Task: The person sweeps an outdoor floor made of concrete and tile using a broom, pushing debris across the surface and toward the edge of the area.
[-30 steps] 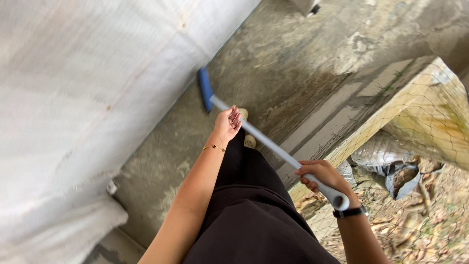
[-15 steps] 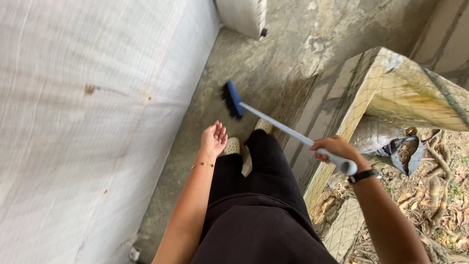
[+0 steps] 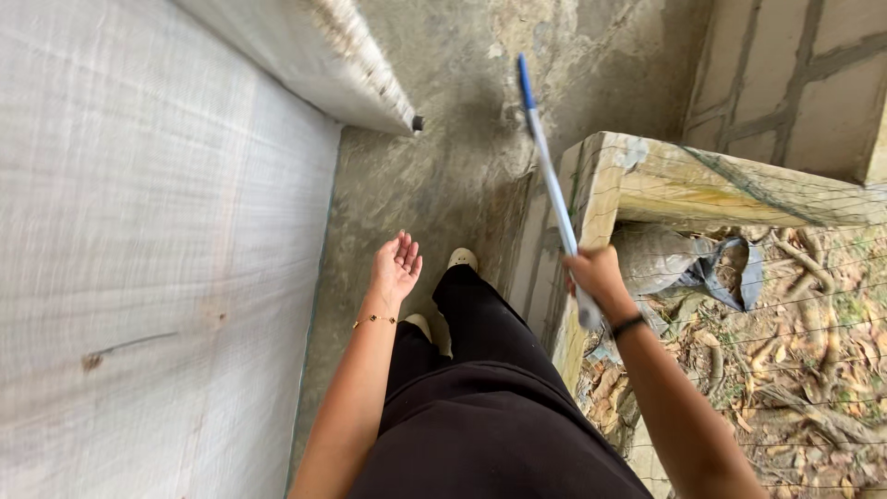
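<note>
One broom (image 3: 547,162), its handle's near end in the right hand (image 3: 596,275)'s closed grip, head far forward; left hand (image 3: 394,265) spread, empty.

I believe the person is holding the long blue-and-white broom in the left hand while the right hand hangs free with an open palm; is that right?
Not quite: the hands are swapped. In the head view, the right hand grips the long blue-and-white broom near the end of its handle, while the left hand hangs free with an open palm above the concrete floor.

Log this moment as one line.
right hand: grips broom handle | left hand: open, empty | broom raised over concrete floor
</note>
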